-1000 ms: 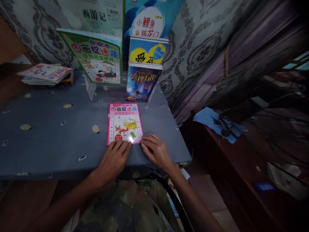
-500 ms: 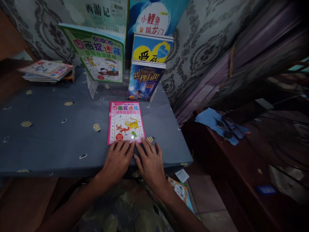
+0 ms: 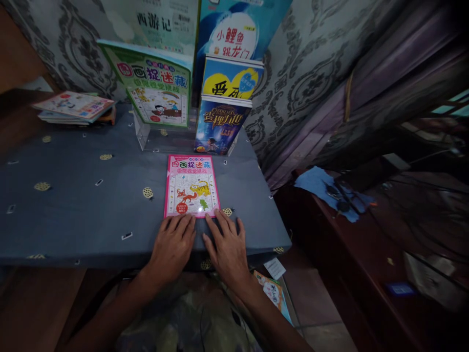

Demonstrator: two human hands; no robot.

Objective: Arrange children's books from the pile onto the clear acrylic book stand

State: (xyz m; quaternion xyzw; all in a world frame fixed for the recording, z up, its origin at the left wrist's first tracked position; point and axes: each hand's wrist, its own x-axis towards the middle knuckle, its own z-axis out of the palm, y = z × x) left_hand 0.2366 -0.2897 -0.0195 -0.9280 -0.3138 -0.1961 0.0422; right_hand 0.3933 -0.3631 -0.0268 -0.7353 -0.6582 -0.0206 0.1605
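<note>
A pink-bordered picture book (image 3: 192, 188) lies flat on the table, its cover showing a fox and a yellow tiger. My left hand (image 3: 172, 244) rests palm down at the book's lower left edge, fingertips touching it. At the lower right edge, my right hand (image 3: 227, 244) lies palm down too, its fingers spread and tips on the border. Neither hand grips anything. Behind the book stands a clear display rack (image 3: 164, 142) with a green picture book (image 3: 157, 93) and a dark blue book (image 3: 222, 124) upright in it.
A blue-grey cloth with pineapple prints covers the table (image 3: 84, 210). Several thin books (image 3: 75, 106) are stacked at the back left. To the right, a blue cloth (image 3: 318, 188) lies on a dark red surface. An orange and blue book (image 3: 274, 296) is below the table edge.
My left hand has slid slightly to the left along the book's lower edge. My right hand has stayed almost in place. The camera view has shifted slightly.
</note>
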